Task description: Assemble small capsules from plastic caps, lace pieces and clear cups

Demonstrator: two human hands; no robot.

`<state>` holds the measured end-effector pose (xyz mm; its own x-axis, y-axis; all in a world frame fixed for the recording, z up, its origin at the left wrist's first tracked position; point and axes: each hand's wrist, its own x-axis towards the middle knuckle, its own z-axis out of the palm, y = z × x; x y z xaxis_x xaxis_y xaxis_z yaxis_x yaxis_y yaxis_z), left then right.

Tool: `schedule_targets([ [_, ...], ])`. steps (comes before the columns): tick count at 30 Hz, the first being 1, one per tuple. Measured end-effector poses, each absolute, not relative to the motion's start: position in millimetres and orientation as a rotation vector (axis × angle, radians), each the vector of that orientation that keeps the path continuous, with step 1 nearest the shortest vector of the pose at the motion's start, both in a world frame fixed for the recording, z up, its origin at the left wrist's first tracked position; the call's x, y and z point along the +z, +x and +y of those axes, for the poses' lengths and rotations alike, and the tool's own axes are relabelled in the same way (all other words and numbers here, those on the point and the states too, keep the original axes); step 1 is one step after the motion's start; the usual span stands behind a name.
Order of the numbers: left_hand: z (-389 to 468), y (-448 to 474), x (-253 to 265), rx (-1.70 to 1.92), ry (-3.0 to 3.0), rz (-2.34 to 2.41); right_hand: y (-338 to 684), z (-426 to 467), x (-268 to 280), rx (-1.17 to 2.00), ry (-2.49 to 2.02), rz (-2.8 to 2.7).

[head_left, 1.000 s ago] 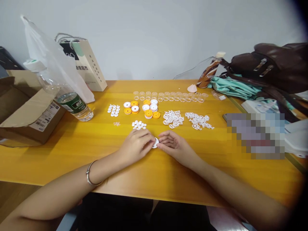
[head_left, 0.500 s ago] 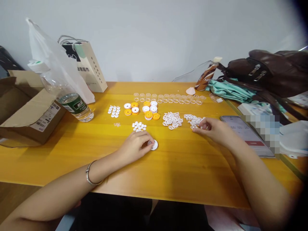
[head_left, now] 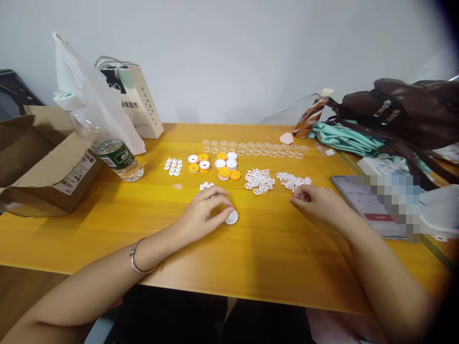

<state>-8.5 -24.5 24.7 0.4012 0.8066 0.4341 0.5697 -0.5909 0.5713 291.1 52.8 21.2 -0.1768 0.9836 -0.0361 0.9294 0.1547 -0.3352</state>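
Observation:
My left hand [head_left: 202,212] rests low over the table with thumb and fingers apart. Its thumb tip is at the edge of a white round plastic cap [head_left: 232,217] lying on the wood; whether it touches cannot be told. Behind that hand, small white round pieces [head_left: 206,186] are partly hidden. My right hand [head_left: 317,203] is curled, thumb and fingers drawn together, at the near side of a small pile of white openwork plastic pieces [head_left: 292,180]. Anything between its fingertips is hidden. To the left lies a larger pile of the same openwork pieces [head_left: 258,181].
Orange and white spool-like discs [head_left: 224,172] sit mid-table, with white knobbed pieces [head_left: 173,166] and tiny rings [head_left: 177,186] further left. Clear cups [head_left: 251,148] stand in rows behind. A water bottle [head_left: 118,157] and cardboard box [head_left: 71,191] flank the left; a phone [head_left: 369,205] lies right.
My left thumb and fingers have spread apart over the white cap. My right hand has drawn slightly toward me from the small pile. The whole view has shifted a little.

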Motion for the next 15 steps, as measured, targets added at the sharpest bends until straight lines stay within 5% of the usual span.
schedule_targets([
  [15, -21, -12, 25, 1.132, 2.285, 1.149, 307, 62, 12, 0.471, -1.816, -2.130],
])
